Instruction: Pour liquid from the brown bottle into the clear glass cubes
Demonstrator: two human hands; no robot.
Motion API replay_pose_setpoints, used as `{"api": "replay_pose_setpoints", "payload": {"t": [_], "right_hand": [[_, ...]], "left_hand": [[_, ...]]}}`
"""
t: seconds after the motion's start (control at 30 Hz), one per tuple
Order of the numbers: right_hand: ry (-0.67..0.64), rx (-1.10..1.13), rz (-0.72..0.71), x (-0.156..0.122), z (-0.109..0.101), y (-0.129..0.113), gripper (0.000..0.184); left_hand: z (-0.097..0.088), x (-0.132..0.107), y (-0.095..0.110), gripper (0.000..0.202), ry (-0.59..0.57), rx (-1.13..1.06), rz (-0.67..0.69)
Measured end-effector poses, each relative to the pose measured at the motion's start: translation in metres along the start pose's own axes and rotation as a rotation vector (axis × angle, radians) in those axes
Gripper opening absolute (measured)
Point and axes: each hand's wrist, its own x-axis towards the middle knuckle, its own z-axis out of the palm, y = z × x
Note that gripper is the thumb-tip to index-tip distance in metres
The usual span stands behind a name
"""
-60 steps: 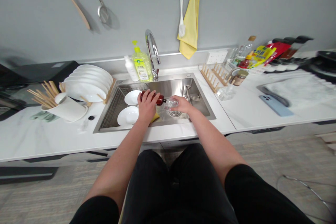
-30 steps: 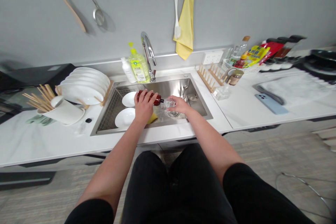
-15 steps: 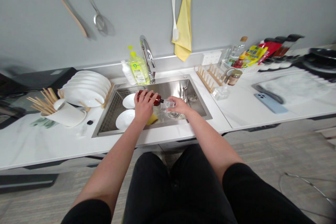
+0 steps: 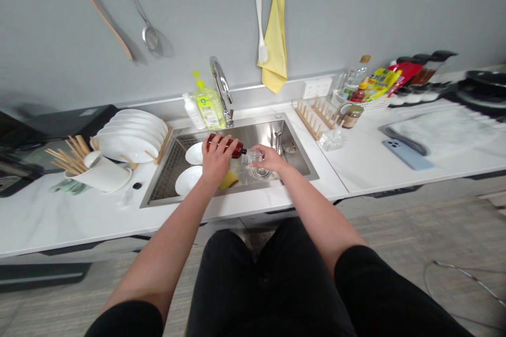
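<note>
Bright, even light; edges wide-angle curved, blurred.

White plates (image 4: 130, 139) stacked upright in a wooden rack (image 4: 164, 142), chopsticks (image 4: 71, 150) in a white holder (image 4: 103, 175), green dish soap (image 4: 207, 108) beside a chrome faucet (image 4: 221, 84), yellow towel (image 4: 274, 42) hanging, blue phone (image 4: 401, 155) on the marble counter (image 4: 51, 221)

left hand (image 4: 216, 162) grips a dark red bottle (image 4: 233, 149) over the steel sink (image 4: 253, 131). right hand (image 4: 269, 158) holds a clear container (image 4: 252, 158) at its tip.

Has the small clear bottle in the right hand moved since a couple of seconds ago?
No. The small clear bottle stays in about the same spot over the sink, just left of the drain strainer; only the camera view has shifted.
</note>
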Motion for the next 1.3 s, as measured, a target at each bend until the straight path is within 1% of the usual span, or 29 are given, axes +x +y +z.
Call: {"api": "replay_pose_setpoints", "payload": {"t": [0.23, 0.37, 0.57, 0.83, 1.3], "right_hand": [[-0.007, 0.01, -0.015, -0.001, -0.001, -0.005, 0.067], [0.003, 0.007, -0.026, -0.001, -0.002, -0.005, 0.069], [0.007, 0.031, -0.037, 0.001, -0.001, -0.001, 0.074], [0.013, 0.035, -0.049, 0.002, -0.001, -0.002, 0.072], [0.038, 0.08, -0.046, 0.001, -0.001, -0.008, 0.078]], "left_hand": [[-0.009, 0.006, 0.001, 0.064, -0.007, -0.007, 0.036], [-0.013, 0.009, 0.001, 0.067, -0.01, -0.009, 0.059], [-0.016, 0.011, 0.001, 0.062, -0.007, 0.039, 0.074], [-0.02, 0.019, -0.001, 0.063, -0.021, 0.003, 0.101], [-0.029, 0.032, 0.0, 0.064, -0.03, 0.003, 0.16]]}}
